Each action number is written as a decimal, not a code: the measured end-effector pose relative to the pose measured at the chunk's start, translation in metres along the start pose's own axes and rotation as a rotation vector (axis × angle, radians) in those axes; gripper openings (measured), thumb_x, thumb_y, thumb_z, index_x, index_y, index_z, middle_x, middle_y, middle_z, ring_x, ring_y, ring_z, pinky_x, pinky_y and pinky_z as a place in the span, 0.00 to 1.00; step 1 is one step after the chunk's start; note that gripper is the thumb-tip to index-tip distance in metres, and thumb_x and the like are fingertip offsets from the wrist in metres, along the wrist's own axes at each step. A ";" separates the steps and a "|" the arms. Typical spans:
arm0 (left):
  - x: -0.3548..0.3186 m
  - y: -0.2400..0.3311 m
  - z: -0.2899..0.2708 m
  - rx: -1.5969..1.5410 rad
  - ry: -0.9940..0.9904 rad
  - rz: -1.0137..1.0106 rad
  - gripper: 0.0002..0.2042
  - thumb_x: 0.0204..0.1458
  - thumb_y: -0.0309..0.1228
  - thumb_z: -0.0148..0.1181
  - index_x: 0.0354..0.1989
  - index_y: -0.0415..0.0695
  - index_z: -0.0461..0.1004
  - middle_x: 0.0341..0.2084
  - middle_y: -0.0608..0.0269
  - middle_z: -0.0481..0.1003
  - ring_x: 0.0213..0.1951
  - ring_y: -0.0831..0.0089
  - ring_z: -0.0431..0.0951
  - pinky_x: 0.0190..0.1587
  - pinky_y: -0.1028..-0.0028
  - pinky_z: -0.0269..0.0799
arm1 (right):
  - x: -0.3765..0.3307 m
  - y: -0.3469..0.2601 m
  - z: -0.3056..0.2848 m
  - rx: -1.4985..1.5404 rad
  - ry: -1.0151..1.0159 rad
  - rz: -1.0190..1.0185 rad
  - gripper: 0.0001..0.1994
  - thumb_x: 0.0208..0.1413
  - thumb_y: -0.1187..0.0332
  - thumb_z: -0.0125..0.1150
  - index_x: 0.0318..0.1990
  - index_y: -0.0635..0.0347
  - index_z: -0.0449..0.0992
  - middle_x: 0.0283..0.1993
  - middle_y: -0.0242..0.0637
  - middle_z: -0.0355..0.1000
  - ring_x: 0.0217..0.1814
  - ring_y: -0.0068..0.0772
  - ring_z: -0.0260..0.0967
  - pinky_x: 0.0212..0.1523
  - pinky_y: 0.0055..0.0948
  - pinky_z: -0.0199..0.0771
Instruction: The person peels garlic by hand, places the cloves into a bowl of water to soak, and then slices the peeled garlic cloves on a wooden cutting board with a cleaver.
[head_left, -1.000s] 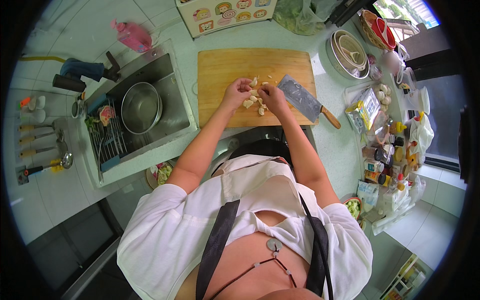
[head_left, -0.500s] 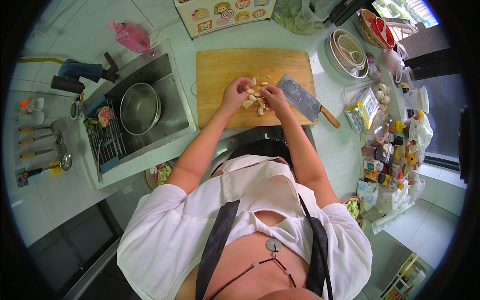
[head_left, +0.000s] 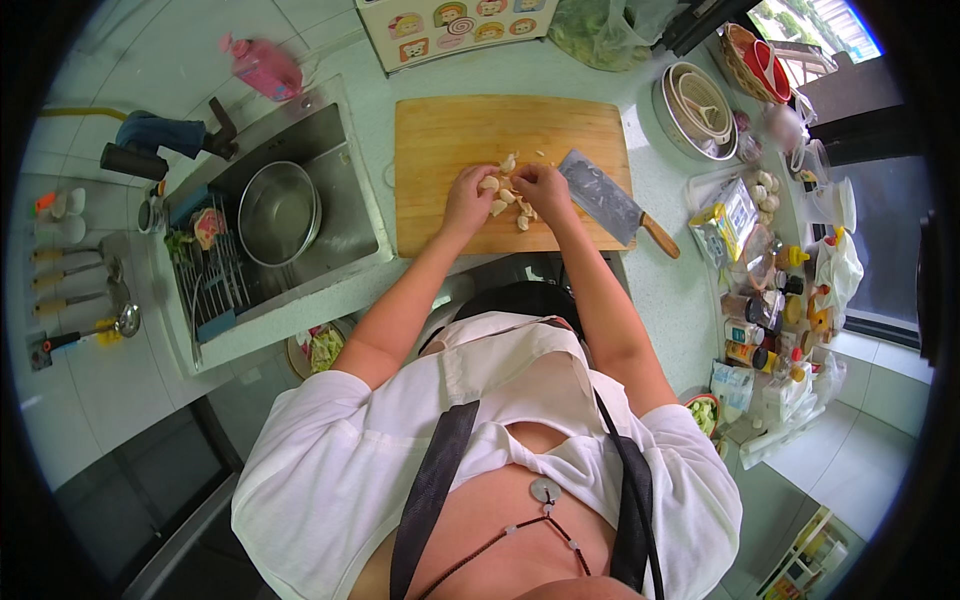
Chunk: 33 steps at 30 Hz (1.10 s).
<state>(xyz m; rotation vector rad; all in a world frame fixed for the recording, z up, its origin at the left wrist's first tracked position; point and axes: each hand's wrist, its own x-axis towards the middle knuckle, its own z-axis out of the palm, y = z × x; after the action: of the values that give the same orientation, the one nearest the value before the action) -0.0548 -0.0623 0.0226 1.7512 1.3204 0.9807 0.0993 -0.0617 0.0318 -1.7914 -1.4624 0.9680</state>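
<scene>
Head view: left hand (head_left: 467, 202), right hand (head_left: 546, 192) at garlic cloves (head_left: 498, 207) (cleaver (head_left: 603, 195) near).

Two hands (head_left: 465, 207) working, one board (head_left: 430, 135), one cleaver (head_left: 602, 196), one sink (head_left: 345, 200), one pink bottle (head_left: 267, 72), garlic cloves (head_left: 498, 207) too bunched to count!

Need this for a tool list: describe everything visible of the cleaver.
The cleaver lies flat, slanting across the right part of the wooden cutting board. Its broad, roughly rectangular grey blade looks metal and carries pale smears; its brown, wooden-looking handle points toward the lower right, beyond the board's edge, over the counter. No hand grips it; the right hand is close to the blade, contact unclear.
</scene>
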 end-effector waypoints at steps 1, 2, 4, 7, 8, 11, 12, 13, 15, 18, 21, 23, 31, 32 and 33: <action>0.000 -0.003 0.002 -0.127 -0.022 -0.033 0.12 0.43 0.18 0.48 0.38 0.38 0.68 0.31 0.62 0.71 0.34 0.76 0.71 0.38 0.80 0.67 | 0.001 -0.003 0.002 -0.033 0.012 -0.034 0.10 0.38 0.65 0.60 0.27 0.61 0.74 0.21 0.38 0.71 0.23 0.28 0.69 0.25 0.26 0.67; 0.001 -0.009 0.006 -0.254 -0.044 -0.065 0.12 0.44 0.18 0.48 0.39 0.38 0.68 0.31 0.62 0.71 0.34 0.77 0.71 0.37 0.80 0.67 | 0.002 -0.007 0.004 -0.023 -0.006 -0.027 0.10 0.38 0.64 0.60 0.27 0.61 0.74 0.22 0.38 0.71 0.23 0.30 0.69 0.26 0.26 0.67; 0.002 -0.014 0.009 -0.456 -0.086 -0.158 0.12 0.46 0.19 0.47 0.40 0.38 0.68 0.31 0.62 0.71 0.34 0.78 0.71 0.37 0.82 0.67 | 0.003 -0.014 0.007 -0.003 -0.039 -0.011 0.11 0.37 0.63 0.60 0.26 0.61 0.74 0.22 0.39 0.71 0.24 0.32 0.69 0.26 0.27 0.67; 0.003 -0.013 0.008 -0.662 -0.125 -0.329 0.11 0.47 0.20 0.46 0.41 0.37 0.68 0.31 0.63 0.71 0.33 0.78 0.71 0.36 0.83 0.67 | 0.000 -0.023 0.013 -0.046 0.043 -0.040 0.11 0.37 0.62 0.61 0.26 0.61 0.74 0.22 0.40 0.71 0.24 0.33 0.69 0.26 0.28 0.67; 0.004 -0.012 0.007 -0.720 -0.123 -0.378 0.11 0.48 0.20 0.46 0.41 0.37 0.68 0.31 0.63 0.71 0.33 0.78 0.71 0.36 0.83 0.67 | 0.000 -0.025 0.014 -0.060 0.040 -0.038 0.11 0.38 0.63 0.61 0.27 0.62 0.74 0.22 0.39 0.71 0.23 0.29 0.68 0.24 0.26 0.66; 0.005 -0.005 0.002 -0.781 -0.104 -0.467 0.11 0.48 0.20 0.47 0.41 0.37 0.68 0.29 0.63 0.72 0.31 0.78 0.72 0.34 0.82 0.68 | 0.000 -0.028 0.014 -0.054 0.010 -0.035 0.11 0.40 0.66 0.60 0.29 0.64 0.74 0.22 0.37 0.72 0.21 0.21 0.67 0.22 0.23 0.65; 0.005 -0.003 0.000 -0.782 -0.096 -0.487 0.11 0.48 0.20 0.47 0.41 0.37 0.68 0.29 0.63 0.72 0.30 0.78 0.72 0.33 0.82 0.69 | 0.001 -0.026 0.015 -0.019 -0.015 -0.037 0.10 0.41 0.66 0.60 0.30 0.64 0.74 0.23 0.37 0.72 0.21 0.21 0.67 0.22 0.22 0.65; 0.005 -0.006 0.000 -0.799 -0.074 -0.516 0.10 0.48 0.21 0.48 0.39 0.37 0.68 0.28 0.62 0.72 0.30 0.77 0.72 0.32 0.82 0.69 | 0.001 -0.024 0.015 0.014 -0.041 -0.040 0.10 0.41 0.67 0.59 0.30 0.64 0.74 0.23 0.38 0.72 0.21 0.20 0.66 0.21 0.22 0.64; 0.008 -0.015 0.000 -0.833 -0.029 -0.574 0.08 0.48 0.22 0.48 0.37 0.37 0.69 0.28 0.61 0.72 0.29 0.77 0.73 0.31 0.81 0.70 | 0.001 -0.024 0.015 0.101 -0.041 -0.023 0.10 0.39 0.67 0.60 0.31 0.61 0.74 0.23 0.38 0.72 0.24 0.28 0.69 0.26 0.25 0.67; 0.011 -0.014 -0.006 -0.842 -0.008 -0.640 0.05 0.48 0.22 0.49 0.33 0.36 0.69 0.27 0.60 0.72 0.28 0.75 0.73 0.29 0.81 0.70 | 0.006 -0.010 0.014 0.125 -0.002 -0.029 0.09 0.38 0.68 0.59 0.30 0.60 0.74 0.24 0.39 0.72 0.27 0.31 0.71 0.30 0.26 0.69; 0.014 -0.031 -0.005 -0.974 0.065 -0.624 0.04 0.48 0.21 0.48 0.31 0.36 0.69 0.25 0.60 0.71 0.27 0.74 0.73 0.28 0.81 0.70 | 0.017 0.001 0.006 0.002 0.043 0.008 0.08 0.38 0.69 0.59 0.29 0.59 0.74 0.26 0.39 0.72 0.29 0.31 0.71 0.30 0.27 0.69; 0.016 -0.033 -0.008 -0.990 0.071 -0.626 0.04 0.48 0.20 0.47 0.31 0.36 0.68 0.25 0.60 0.71 0.26 0.74 0.72 0.28 0.81 0.70 | 0.020 0.004 0.003 -0.075 0.078 0.047 0.08 0.38 0.69 0.58 0.29 0.59 0.74 0.26 0.39 0.72 0.29 0.33 0.71 0.31 0.28 0.69; 0.009 -0.045 -0.018 -1.017 0.037 -0.643 0.08 0.45 0.17 0.41 0.30 0.38 0.69 0.25 0.61 0.70 0.28 0.73 0.71 0.32 0.79 0.70 | 0.039 0.001 0.020 -0.363 0.105 0.208 0.12 0.40 0.61 0.55 0.32 0.54 0.73 0.32 0.40 0.71 0.37 0.40 0.68 0.36 0.32 0.67; 0.007 -0.047 -0.019 -1.015 0.038 -0.642 0.08 0.45 0.17 0.41 0.30 0.38 0.69 0.25 0.61 0.70 0.28 0.73 0.71 0.32 0.79 0.70 | 0.038 -0.005 0.023 -0.408 0.115 0.190 0.11 0.39 0.62 0.55 0.31 0.55 0.73 0.32 0.40 0.71 0.37 0.40 0.68 0.36 0.32 0.67; 0.005 -0.049 -0.020 -1.013 0.039 -0.641 0.09 0.45 0.17 0.41 0.30 0.38 0.69 0.25 0.61 0.70 0.28 0.73 0.71 0.32 0.78 0.70 | 0.036 -0.011 0.025 -0.453 0.125 0.172 0.11 0.38 0.62 0.56 0.30 0.56 0.74 0.31 0.39 0.71 0.36 0.40 0.68 0.36 0.32 0.67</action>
<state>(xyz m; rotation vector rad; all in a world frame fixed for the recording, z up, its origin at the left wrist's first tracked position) -0.0924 -0.0445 -0.0106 0.5013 0.9994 1.0186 0.0767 -0.0239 0.0224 -2.2865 -1.5549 0.6194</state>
